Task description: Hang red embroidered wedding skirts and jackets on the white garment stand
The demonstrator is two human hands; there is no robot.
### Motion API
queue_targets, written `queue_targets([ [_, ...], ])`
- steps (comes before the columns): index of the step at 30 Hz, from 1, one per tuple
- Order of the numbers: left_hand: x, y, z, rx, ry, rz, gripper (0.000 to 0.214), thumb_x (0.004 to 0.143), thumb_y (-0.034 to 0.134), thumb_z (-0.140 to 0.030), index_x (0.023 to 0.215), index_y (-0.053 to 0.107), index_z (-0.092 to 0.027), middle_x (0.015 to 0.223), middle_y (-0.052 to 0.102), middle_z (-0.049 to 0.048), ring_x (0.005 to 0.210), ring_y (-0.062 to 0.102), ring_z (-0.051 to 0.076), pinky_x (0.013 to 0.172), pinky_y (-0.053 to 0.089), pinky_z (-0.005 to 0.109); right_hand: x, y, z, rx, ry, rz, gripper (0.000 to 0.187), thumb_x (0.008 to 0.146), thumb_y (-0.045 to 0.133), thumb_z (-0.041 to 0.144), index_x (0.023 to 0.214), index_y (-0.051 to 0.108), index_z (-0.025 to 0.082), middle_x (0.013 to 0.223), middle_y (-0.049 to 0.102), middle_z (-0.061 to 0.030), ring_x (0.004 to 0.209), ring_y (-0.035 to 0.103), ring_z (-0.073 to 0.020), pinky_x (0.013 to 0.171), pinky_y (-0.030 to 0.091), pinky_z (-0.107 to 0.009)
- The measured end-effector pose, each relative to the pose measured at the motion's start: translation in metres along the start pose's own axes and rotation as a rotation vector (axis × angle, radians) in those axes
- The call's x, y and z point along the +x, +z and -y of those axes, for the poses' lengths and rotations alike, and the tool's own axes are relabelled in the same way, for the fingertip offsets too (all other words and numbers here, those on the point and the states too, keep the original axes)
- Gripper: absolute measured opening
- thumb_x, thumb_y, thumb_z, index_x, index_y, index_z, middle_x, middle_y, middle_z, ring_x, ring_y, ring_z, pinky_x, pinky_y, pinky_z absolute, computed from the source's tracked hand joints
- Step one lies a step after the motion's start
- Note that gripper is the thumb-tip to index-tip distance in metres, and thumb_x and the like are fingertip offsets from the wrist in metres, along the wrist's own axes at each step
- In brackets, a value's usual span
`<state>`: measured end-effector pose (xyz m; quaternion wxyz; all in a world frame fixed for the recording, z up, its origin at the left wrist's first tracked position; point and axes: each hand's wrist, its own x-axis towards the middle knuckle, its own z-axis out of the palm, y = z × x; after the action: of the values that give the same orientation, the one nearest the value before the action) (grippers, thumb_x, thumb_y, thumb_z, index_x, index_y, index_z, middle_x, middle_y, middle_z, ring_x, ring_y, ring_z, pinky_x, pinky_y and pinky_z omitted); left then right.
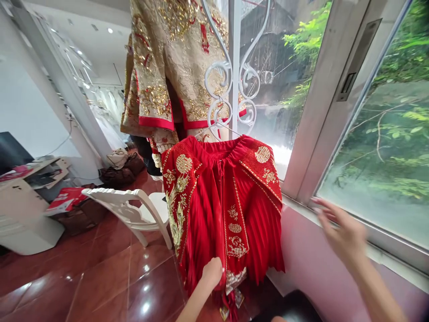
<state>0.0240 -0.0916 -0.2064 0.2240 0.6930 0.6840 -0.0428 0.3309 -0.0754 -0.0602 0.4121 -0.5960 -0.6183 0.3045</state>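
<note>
A red pleated skirt [214,210] with gold embroidery hangs from a white scrolled metal stand [231,85]. Above it hangs a gold embroidered jacket [170,62] with red trim. My left hand [212,272] is closed on the skirt's lower hem, pinching the red fabric. My right hand [342,230] is raised to the right of the skirt, near the window sill [301,210]; its fingers are stretched out and slightly blurred, holding nothing.
A white plastic chair [134,210] stands left of the skirt on the glossy red tile floor [100,277]. A white desk [23,197] with papers is at far left. Bags [122,167] lie behind. A large window [385,134] fills the right; a dark stool [288,308] is below.
</note>
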Motion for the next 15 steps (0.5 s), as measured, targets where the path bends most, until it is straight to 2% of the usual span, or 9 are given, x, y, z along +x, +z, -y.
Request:
queue_targets([
  [2, -0.009, -0.05, -0.011, -0.009, 0.085, 0.022, 0.011, 0.067, 0.069, -0.03, 0.072, 0.069, -0.02, 0.076, 0.07, 0.0092, 0.074, 0.069, 0.028, 0.065, 0.052, 0.036, 0.035, 0.023, 0.043, -0.151, -0.413, -0.122, 0.046, 0.086, 0.039, 0.043, 0.129, 0.047, 0.03, 0.131, 0.052, -0.0061, 0.122, 0.046, -0.0308, 0.104, 0.038, -0.052],
  [3, -0.014, -0.082, -0.019, -0.034, 0.17, -0.009, 0.017, 0.073, 0.063, -0.038, 0.072, 0.069, -0.022, 0.074, 0.07, 0.0056, 0.073, 0.068, 0.024, 0.069, 0.052, 0.035, 0.055, 0.038, 0.065, -0.252, -0.634, -0.147, 0.044, 0.087, 0.04, 0.037, 0.129, 0.047, 0.026, 0.134, 0.049, -0.0065, 0.125, 0.043, -0.0286, 0.106, 0.035, -0.05],
  [4, -0.017, -0.117, -0.027, -0.095, 0.362, -0.148, 0.026, 0.083, 0.051, -0.04, 0.079, 0.069, -0.022, 0.078, 0.07, 0.0038, 0.074, 0.066, 0.021, 0.073, 0.052, 0.034, 0.076, 0.053, 0.086, -0.353, -0.813, -0.139, 0.045, 0.088, 0.04, 0.031, 0.131, 0.047, 0.022, 0.137, 0.047, -0.007, 0.127, 0.039, -0.0269, 0.107, 0.032, -0.049],
  [5, -0.02, -0.152, -0.035, -0.151, 0.495, -0.373, 0.032, 0.089, 0.039, -0.038, 0.088, 0.068, -0.023, 0.089, 0.07, 0.0033, 0.083, 0.065, 0.018, 0.08, 0.051, 0.033, 0.095, 0.068, 0.105, -0.442, -0.942, -0.099, 0.046, 0.088, 0.039, 0.026, 0.133, 0.045, 0.019, 0.14, 0.044, -0.007, 0.13, 0.034, -0.0252, 0.109, 0.028, -0.048],
  [7, -0.018, -0.21, -0.048, -0.113, 0.572, -0.841, 0.035, 0.092, 0.034, -0.031, 0.11, 0.062, -0.021, 0.113, 0.064, 0.0066, 0.106, 0.056, 0.019, 0.098, 0.042, 0.036, 0.125, 0.092, 0.131, -0.612, -1.015, -0.088, 0.048, 0.086, 0.042, 0.023, 0.134, 0.044, 0.013, 0.135, 0.049, -0.0119, 0.126, 0.036, -0.0273, 0.108, 0.021, -0.05],
  [8, -0.013, -0.231, -0.053, -0.014, 0.562, -0.957, 0.035, 0.09, 0.039, -0.03, 0.118, 0.058, -0.019, 0.121, 0.059, 0.0087, 0.114, 0.05, 0.022, 0.103, 0.037, 0.041, 0.134, 0.1, 0.139, -0.689, -1.017, -0.081, 0.049, 0.085, 0.045, 0.022, 0.132, 0.046, 0.012, 0.13, 0.052, -0.0139, 0.123, 0.037, -0.0288, 0.107, 0.018, -0.052],
  [9, -0.007, -0.245, -0.055, 0.06, 0.53, -1.03, 0.039, 0.088, 0.043, -0.028, 0.125, 0.052, -0.018, 0.126, 0.055, 0.0109, 0.118, 0.046, 0.025, 0.105, 0.034, 0.045, 0.14, 0.104, 0.142, -0.753, -1.014, -0.074, 0.047, 0.083, 0.047, 0.022, 0.129, 0.049, 0.011, 0.124, 0.056, -0.015, 0.119, 0.039, -0.0298, 0.105, 0.017, -0.053],
  [11, 0.007, -0.255, -0.052, 0.201, 0.499, -1.066, 0.047, 0.084, 0.048, -0.021, 0.13, 0.047, -0.016, 0.13, 0.051, 0.0135, 0.124, 0.04, 0.028, 0.106, 0.031, 0.05, 0.142, 0.103, 0.142, -0.835, -1.026, -0.063, 0.042, 0.081, 0.049, 0.022, 0.121, 0.056, 0.012, 0.115, 0.059, -0.0144, 0.112, 0.041, -0.03, 0.101, 0.018, -0.051],
  [15, 0.022, -0.238, -0.034, 0.366, 0.55, -1.02, 0.035, 0.081, 0.048, -0.014, 0.113, 0.059, -0.021, 0.136, 0.044, 0.0111, 0.13, 0.032, 0.028, 0.109, 0.027, 0.052, 0.131, 0.087, 0.132, -0.932, -1.108, -0.063, 0.025, 0.076, 0.055, 0.026, 0.094, 0.066, 0.013, 0.121, 0.054, -0.0142, 0.111, 0.039, -0.0298, 0.1, 0.02, -0.046],
])
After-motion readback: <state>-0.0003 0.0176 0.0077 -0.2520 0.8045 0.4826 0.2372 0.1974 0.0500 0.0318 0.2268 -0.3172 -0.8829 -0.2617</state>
